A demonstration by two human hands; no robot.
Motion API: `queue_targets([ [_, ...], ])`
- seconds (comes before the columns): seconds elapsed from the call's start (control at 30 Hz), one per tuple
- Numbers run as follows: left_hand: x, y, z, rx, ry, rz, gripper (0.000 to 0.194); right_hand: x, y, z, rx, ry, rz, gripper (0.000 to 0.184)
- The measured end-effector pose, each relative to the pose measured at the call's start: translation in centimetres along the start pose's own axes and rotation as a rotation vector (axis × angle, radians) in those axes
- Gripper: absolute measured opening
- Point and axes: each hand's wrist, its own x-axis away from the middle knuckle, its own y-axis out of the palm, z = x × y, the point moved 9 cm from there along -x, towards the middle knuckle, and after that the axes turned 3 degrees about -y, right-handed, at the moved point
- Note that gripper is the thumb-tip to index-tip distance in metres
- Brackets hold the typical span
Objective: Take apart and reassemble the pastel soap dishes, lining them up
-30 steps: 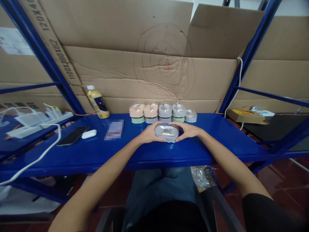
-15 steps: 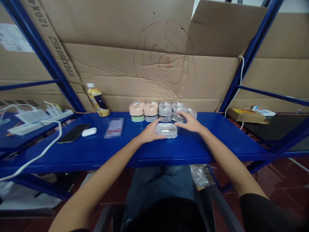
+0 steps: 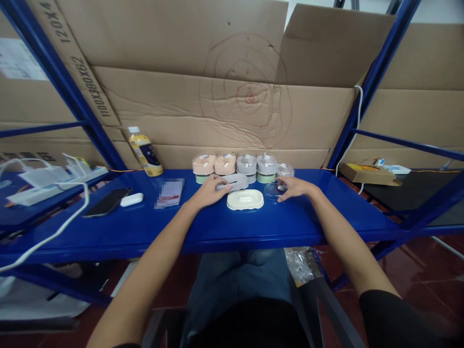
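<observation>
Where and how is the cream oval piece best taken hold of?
Probably grip the cream oval piece by its rounded ends, one hand from each side: it lies flat, longer side to side, with both ends uncovered, while the grey piece in the left hand crowds its far edge.

A single camera, worn on the head, looks forward and down. It sees the lap (image 3: 224, 285) closest, then the left hand (image 3: 210, 192) and right hand (image 3: 294, 187) over the worktop (image 3: 253, 229), and farther the cardboard (image 3: 163, 96); the lower right corner seems blurred.
</observation>
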Motion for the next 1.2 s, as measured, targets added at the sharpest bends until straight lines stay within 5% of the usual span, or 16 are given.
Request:
queue_targets([
  [0.27, 0.7, -0.6, -3.8, -0.168, -0.123, -0.141, 0.059, -0.6, 0.4, 0.8, 0.003, -0.048, 0.006, 0.096],
  [0.57, 0.6, -0.6, -4.4, -0.153, -0.135, -0.162, 0.060, -0.7, 0.4, 0.7, 0.024, -0.042, 0.003, 0.098],
  [0.8, 0.7, -0.6, -0.5, 0.000, 0.010, -0.036, 0.053, -0.6, 0.2, 0.5, 0.033, -0.025, 0.004, 0.094],
  [1.0, 1.6, 2.9, 4.6, 0.097, 0.136, -0.103, 0.053, -0.6, -0.4, -0.4, 0.084, -0.066, 0.096, 0.081],
  [1.2, 1.6, 3.6, 4.4, 0.119, 0.098, -0.102, 0.059, -0.1, -1.7, -1.6, 0.047, -0.064, 0.260, 0.087],
])
